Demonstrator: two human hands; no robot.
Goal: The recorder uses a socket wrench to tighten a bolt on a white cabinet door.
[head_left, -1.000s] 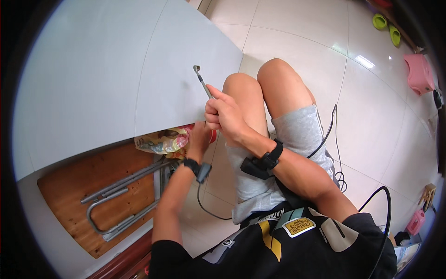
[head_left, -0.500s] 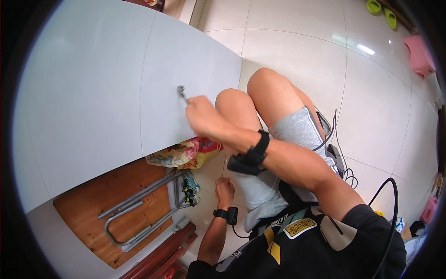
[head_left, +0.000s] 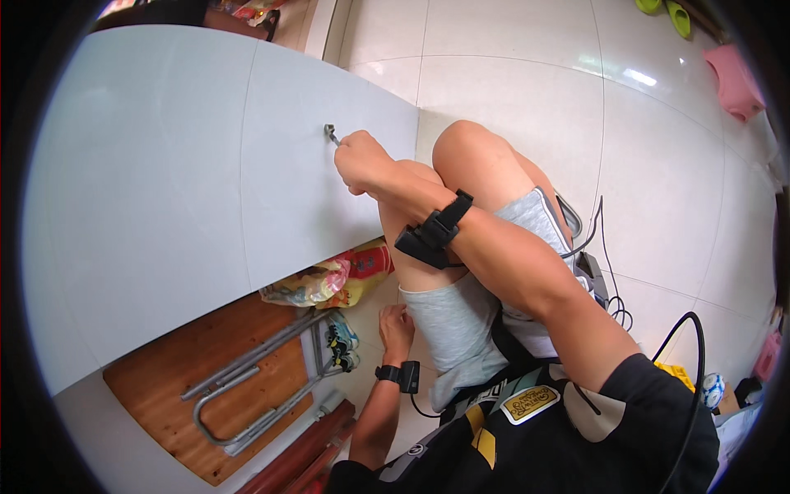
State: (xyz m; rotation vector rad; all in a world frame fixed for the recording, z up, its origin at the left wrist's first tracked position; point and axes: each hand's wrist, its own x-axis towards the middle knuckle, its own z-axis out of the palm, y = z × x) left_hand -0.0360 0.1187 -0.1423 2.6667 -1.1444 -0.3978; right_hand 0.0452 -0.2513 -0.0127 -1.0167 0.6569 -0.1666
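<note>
- Nearest, across the black shirt [head_left: 576, 461]: a yellow-and-white patch [head_left: 529, 405] bearing dark lettering.
- Low beside the grey shorts [head_left: 453, 329]: left hand [head_left: 397, 329], fingers loosely bent; impossible to tell whether gripping anything.
- Beyond, over a pale panel [head_left: 164, 181]: right hand [head_left: 362, 160], clamped around a slim metal tool [head_left: 330, 132].
- Only the tool's head and a bit of shank past the fist, pointing up-left, away from the body; long axis slanting more steeply than the forearm. Contact with the panel unclear.
- Near panel edge slanting from lower left up to the legs; right edge just past the knees [head_left: 465, 148]; broad surface left of the tool.
- Under the near edge: plastic bag [head_left: 304, 284] with a printed red patch, and folded wooden table [head_left: 160, 387].
- Farther right: wide tiled floor [head_left: 650, 189], pink stool [head_left: 735, 82], green slippers [head_left: 679, 18].
</note>
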